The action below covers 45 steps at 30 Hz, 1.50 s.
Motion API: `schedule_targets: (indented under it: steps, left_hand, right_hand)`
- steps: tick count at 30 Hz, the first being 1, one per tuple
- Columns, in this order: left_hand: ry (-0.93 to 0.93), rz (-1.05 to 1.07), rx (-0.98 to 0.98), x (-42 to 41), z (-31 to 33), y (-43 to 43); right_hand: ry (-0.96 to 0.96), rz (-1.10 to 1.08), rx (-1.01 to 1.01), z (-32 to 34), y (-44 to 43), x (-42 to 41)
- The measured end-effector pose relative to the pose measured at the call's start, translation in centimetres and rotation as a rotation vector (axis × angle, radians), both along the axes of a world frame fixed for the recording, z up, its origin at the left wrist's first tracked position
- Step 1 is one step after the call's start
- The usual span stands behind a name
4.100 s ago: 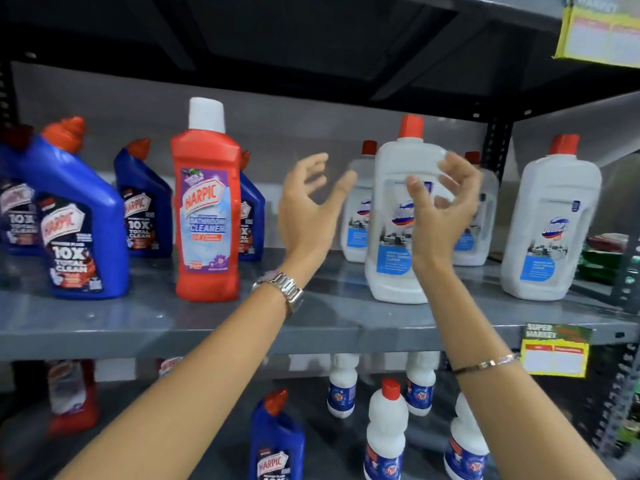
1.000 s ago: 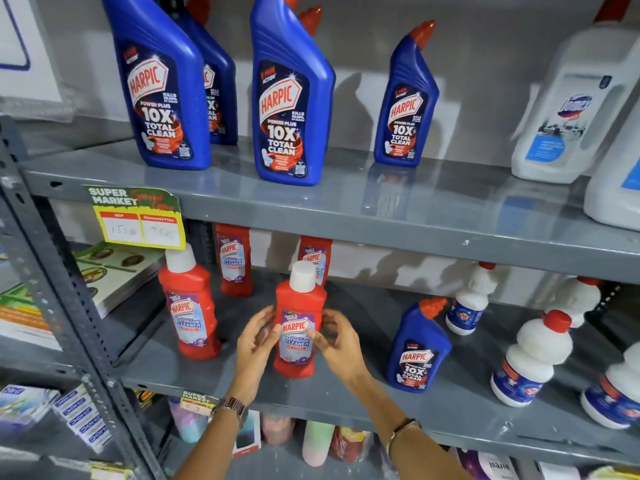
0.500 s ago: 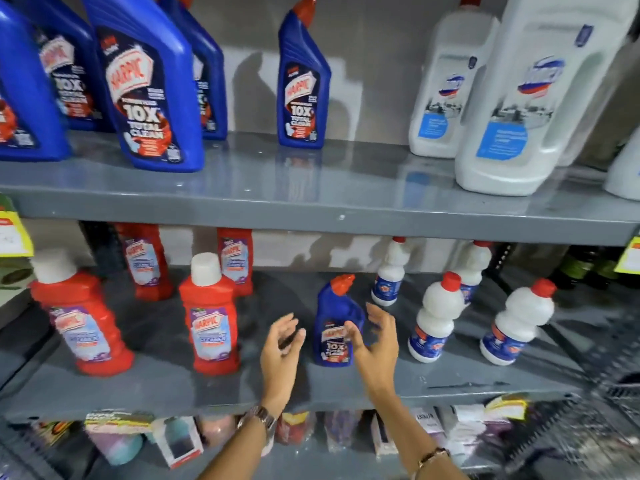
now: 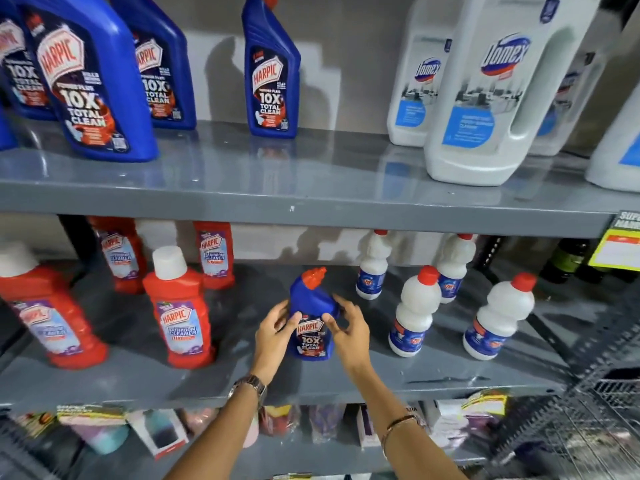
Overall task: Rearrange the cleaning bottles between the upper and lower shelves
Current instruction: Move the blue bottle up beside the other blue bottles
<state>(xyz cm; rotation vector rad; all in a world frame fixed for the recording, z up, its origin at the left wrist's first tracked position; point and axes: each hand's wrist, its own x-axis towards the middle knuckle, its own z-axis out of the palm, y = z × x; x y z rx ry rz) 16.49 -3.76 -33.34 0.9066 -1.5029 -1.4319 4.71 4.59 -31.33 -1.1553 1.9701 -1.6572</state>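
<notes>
A small blue Harpic bottle (image 4: 311,323) with an orange-red cap stands on the lower shelf (image 4: 242,382). My left hand (image 4: 275,332) touches its left side and my right hand (image 4: 346,327) its right side, fingers curled around it. Red Harpic bathroom cleaner bottles (image 4: 180,313) stand to the left on the same shelf. Small white bottles with red caps (image 4: 414,313) stand to the right. On the upper shelf (image 4: 311,202) are large blue Harpic bottles (image 4: 93,84), one slimmer blue bottle (image 4: 270,74), and big white Domex jugs (image 4: 498,88).
A yellow price tag (image 4: 620,247) hangs at the upper shelf's right edge. Dark bottles (image 4: 564,261) stand in the bay to the right. Packaged goods (image 4: 156,434) fill the shelf below. A wire basket (image 4: 595,427) sits at the lower right.
My hands left the red bottle on the lower shelf, moved right, and closed in from both sides onto the small blue Harpic bottle. The view shifted right.
</notes>
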Motion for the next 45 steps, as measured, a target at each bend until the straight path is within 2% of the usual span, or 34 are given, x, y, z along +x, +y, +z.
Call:
schedule_targets:
  steps: [12,17,25,33,38,45]
  left_hand:
    - [-0.043,0.009,-0.026,2.9,1.6,2.6]
    - [-0.100,0.060,-0.193,6.2,3.9,4.1]
    - [0.106,0.217,-0.513,11.4,16.2,6.5]
    - [0.230,0.163,-0.754,13.8,32.9,5.9]
    - [0.170,0.122,-0.708,11.9,37.9,0.4]
    - [0.159,0.040,-0.534,8.2,36.5,-6.2]
  right_hand:
    - [0.011,0.065,-0.064,0.2,1.9,1.2]
    - [-0.025,0.053,-0.197,2.7,3.9,4.5]
    - [0.040,0.025,-0.588,15.0,5.7,11.1]
    - [0.115,0.097,-0.822,31.1,4.8,12.3]
    - [0.142,0.121,-0.767,36.1,0.3,9.8]
    - [0.132,0.074,-0.635,34.8,-6.8,6.2]
